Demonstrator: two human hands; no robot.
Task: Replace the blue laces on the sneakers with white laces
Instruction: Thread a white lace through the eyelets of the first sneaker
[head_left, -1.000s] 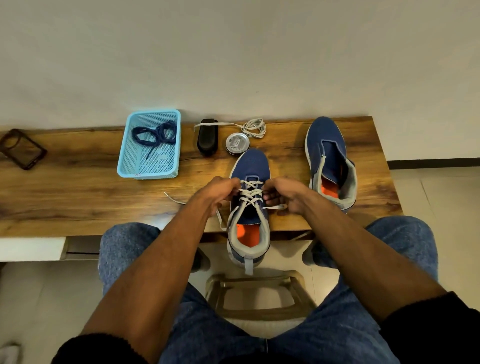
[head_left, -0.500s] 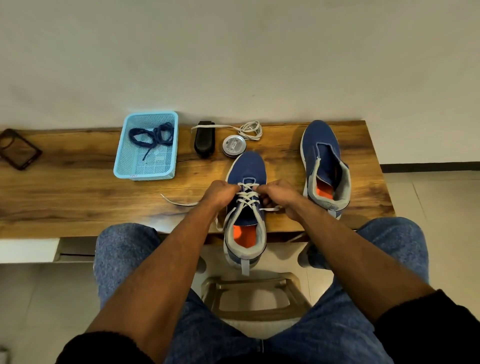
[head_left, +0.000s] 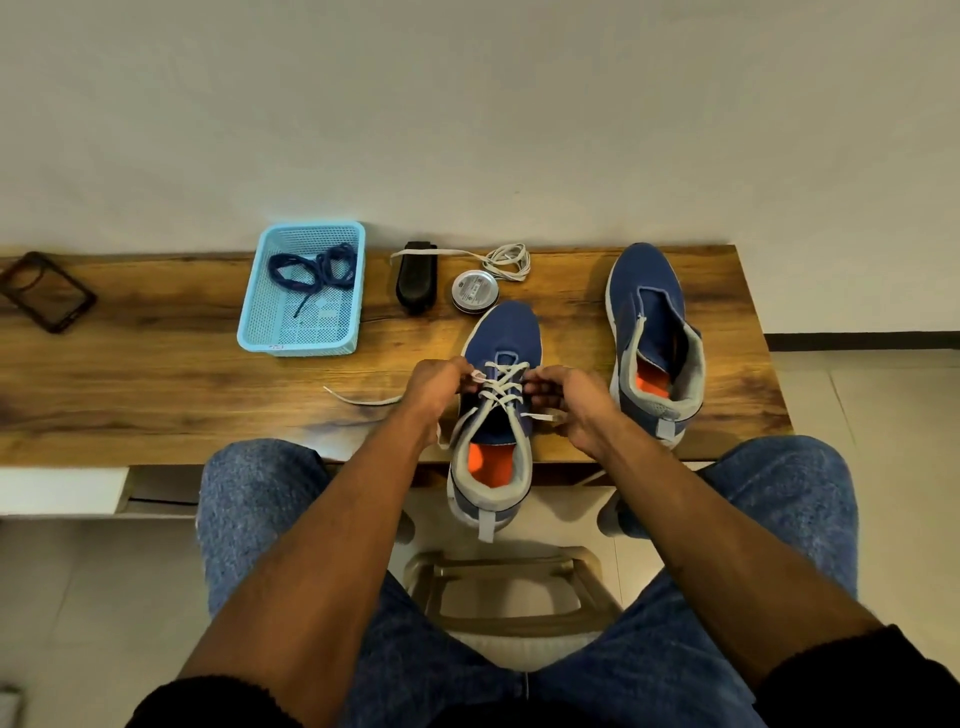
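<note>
Hands pinch white lace ends.

Wall: you face a plain off-white painted wall, with a dark skirting strip low at your right.
Table: a long brown wood-grain tabletop stands against that wall.
Floor: pale glossy tiles.
Seat: a beige plastic stool below you.
Light: soft, even.
</note>
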